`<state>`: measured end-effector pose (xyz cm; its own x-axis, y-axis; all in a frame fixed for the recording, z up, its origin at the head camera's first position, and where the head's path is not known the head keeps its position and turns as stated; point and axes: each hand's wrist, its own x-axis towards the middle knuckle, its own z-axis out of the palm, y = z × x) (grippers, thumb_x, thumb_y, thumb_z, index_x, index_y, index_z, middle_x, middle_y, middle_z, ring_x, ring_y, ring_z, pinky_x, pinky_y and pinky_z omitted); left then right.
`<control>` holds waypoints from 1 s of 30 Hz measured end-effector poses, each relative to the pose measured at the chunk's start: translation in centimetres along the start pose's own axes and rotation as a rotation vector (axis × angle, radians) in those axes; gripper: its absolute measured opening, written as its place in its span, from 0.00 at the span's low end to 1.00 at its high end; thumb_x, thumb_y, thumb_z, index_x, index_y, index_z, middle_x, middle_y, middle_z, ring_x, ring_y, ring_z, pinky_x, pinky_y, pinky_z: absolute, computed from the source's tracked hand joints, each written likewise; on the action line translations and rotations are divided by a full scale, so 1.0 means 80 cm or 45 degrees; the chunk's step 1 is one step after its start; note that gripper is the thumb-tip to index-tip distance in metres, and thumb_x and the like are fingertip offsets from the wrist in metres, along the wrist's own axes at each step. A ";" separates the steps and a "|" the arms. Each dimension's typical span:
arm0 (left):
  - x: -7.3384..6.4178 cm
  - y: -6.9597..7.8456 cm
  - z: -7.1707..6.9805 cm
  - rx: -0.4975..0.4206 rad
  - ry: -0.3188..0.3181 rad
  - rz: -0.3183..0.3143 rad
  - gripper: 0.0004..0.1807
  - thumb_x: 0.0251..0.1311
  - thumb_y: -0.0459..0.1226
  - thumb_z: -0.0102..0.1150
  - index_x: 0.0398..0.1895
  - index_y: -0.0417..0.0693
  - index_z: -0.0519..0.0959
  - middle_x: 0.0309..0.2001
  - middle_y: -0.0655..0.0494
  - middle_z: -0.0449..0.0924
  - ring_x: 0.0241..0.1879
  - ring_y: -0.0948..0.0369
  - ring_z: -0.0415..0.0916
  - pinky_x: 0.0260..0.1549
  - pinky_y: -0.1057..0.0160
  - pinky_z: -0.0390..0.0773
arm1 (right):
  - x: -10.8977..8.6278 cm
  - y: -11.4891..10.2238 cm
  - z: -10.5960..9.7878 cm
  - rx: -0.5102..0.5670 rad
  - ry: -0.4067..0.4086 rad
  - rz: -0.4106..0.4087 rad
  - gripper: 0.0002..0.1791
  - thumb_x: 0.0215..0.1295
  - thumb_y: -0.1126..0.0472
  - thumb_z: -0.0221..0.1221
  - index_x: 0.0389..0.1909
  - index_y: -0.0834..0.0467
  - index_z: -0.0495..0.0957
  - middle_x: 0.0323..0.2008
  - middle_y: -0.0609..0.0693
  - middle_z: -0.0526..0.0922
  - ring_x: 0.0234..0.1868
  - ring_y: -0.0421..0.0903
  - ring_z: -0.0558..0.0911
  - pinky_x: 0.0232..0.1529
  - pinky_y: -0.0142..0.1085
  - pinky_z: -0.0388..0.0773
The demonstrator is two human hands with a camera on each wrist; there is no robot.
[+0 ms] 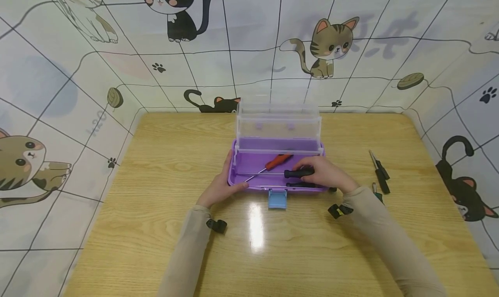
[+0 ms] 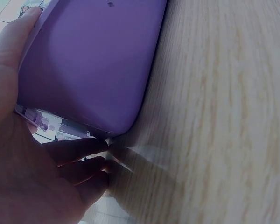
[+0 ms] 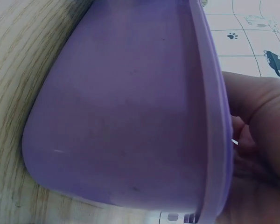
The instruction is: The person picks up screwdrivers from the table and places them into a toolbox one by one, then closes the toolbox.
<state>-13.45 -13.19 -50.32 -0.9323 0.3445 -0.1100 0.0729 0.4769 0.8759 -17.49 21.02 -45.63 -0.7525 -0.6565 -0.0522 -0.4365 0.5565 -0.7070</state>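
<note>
A purple toolbox [image 1: 253, 158] stands on the table, its clear lid [image 1: 278, 130] raised at the back and its blue latch [image 1: 277, 199] hanging at the front. My left hand [image 1: 218, 188] grips the box's left end, thumb at the front rim and fingers along the short side. Inside the box, my right hand [image 1: 329, 175] holds a screwdriver [image 1: 298, 174] by its black handle; the shaft points left. A red-handled screwdriver [image 1: 277, 161] lies aslant behind it, and another black-handled tool [image 1: 302, 185] lies along the front wall. The right wrist view mostly shows the box's outer wall [image 3: 126, 107].
Right of the box, two black-handled tools [image 1: 382, 182] lie close together on the wooden table [image 1: 175, 149]. A green-handled tool [image 1: 377, 196] is partly hidden behind my right forearm. Cat-patterned walls [image 1: 253, 63] border the table at the back and both sides.
</note>
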 end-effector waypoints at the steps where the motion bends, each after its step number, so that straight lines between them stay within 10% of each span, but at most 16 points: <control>1: 0.000 0.001 0.000 -0.005 -0.001 -0.001 0.64 0.54 0.46 0.70 0.76 0.68 0.26 0.74 0.39 0.48 0.63 0.38 0.62 0.64 0.44 0.59 | 0.001 -0.001 0.001 -0.019 -0.003 0.005 0.15 0.53 0.73 0.66 0.42 0.62 0.82 0.40 0.52 0.83 0.41 0.50 0.79 0.45 0.48 0.75; 10: 0.001 0.000 0.001 -0.019 -0.007 0.006 0.63 0.54 0.47 0.70 0.76 0.67 0.27 0.74 0.39 0.48 0.63 0.39 0.62 0.64 0.45 0.59 | 0.002 -0.007 0.005 -0.136 -0.021 0.011 0.14 0.53 0.74 0.64 0.42 0.65 0.81 0.39 0.53 0.83 0.42 0.50 0.80 0.47 0.48 0.76; 30: 0.000 -0.002 0.001 -0.007 -0.003 -0.002 0.63 0.56 0.46 0.69 0.75 0.71 0.26 0.74 0.42 0.46 0.64 0.40 0.62 0.64 0.46 0.59 | -0.030 -0.019 0.001 0.130 0.164 0.013 0.11 0.64 0.71 0.60 0.47 0.67 0.80 0.43 0.57 0.83 0.43 0.51 0.81 0.45 0.47 0.80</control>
<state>-13.45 -13.19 -50.47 -0.9316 0.3456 -0.1121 0.0699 0.4732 0.8782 -15.00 21.71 -44.48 -0.8165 -0.5768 0.0260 -0.3808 0.5042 -0.7751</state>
